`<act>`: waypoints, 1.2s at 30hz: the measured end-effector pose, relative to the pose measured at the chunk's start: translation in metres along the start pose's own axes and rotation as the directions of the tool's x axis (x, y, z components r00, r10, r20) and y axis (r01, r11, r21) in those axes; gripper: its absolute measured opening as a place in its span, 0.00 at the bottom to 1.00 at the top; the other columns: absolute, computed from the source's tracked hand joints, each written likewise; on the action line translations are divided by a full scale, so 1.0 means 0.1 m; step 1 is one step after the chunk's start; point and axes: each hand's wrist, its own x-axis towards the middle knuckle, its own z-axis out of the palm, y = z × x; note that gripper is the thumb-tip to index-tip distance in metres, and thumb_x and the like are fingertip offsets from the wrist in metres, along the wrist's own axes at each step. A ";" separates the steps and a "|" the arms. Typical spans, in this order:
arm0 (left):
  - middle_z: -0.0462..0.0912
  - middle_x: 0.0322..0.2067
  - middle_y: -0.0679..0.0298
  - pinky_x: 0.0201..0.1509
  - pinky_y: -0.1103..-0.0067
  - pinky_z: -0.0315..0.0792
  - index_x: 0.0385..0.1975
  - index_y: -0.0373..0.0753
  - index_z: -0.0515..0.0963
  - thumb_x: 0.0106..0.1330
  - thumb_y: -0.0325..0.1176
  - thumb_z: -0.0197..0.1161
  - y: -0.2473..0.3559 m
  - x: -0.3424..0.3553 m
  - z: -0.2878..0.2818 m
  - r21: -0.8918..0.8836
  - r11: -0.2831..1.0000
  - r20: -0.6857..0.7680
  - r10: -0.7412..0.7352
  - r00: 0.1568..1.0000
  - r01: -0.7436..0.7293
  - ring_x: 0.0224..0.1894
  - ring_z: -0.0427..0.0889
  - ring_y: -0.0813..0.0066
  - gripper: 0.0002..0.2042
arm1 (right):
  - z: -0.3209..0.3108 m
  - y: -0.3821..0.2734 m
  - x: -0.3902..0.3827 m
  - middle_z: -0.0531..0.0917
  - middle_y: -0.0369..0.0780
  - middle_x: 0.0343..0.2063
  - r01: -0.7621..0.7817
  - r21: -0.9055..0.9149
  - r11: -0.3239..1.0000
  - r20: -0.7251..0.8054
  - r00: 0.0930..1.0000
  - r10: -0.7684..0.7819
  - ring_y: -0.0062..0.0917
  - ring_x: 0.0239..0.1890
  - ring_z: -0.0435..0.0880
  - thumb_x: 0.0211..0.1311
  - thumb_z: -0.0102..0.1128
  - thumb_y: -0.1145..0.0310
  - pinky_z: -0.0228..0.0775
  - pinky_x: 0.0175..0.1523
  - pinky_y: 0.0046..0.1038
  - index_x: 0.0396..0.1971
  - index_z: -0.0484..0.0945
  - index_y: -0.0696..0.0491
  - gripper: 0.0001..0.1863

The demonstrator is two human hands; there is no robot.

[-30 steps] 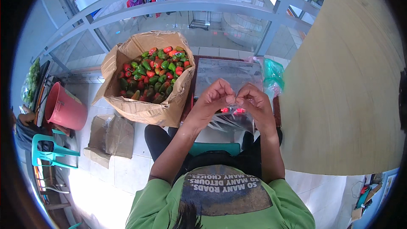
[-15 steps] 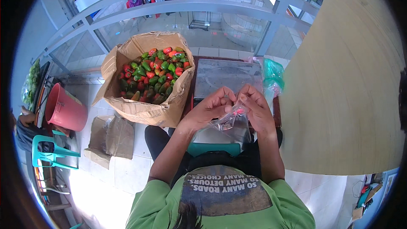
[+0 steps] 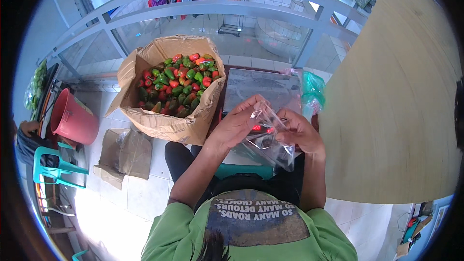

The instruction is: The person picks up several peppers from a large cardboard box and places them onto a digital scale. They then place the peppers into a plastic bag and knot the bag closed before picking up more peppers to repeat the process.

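Tiled floor (image 3: pixel 161 163); clear bag (image 3: pixel 271 141) (crumpled) slants lengthwise down rightward.

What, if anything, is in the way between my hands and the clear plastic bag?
Nothing visible. Your right hand pinches the clear plastic bag directly, and your left hand's fingers are at its upper end. The cardboard box of peppers stands to the left, not between them.

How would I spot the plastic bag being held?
Find the big open carton of peppers. Right of it lies a grey metal platform; at its near side, the bag stretches between the left hand and right hand. It is colourless, unlike the green plastic nearby.
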 end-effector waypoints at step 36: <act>0.75 0.28 0.72 0.37 0.87 0.65 0.32 0.37 0.74 0.62 0.38 0.55 -0.14 -0.12 -0.24 0.419 0.890 0.172 -0.273 0.946 0.181 0.33 0.70 0.89 0.10 | -0.11 0.33 0.04 0.64 0.29 0.13 0.226 0.678 0.699 -0.271 0.961 -0.049 0.13 0.15 0.64 0.62 0.48 0.62 0.56 0.20 0.15 0.27 0.68 0.52 0.09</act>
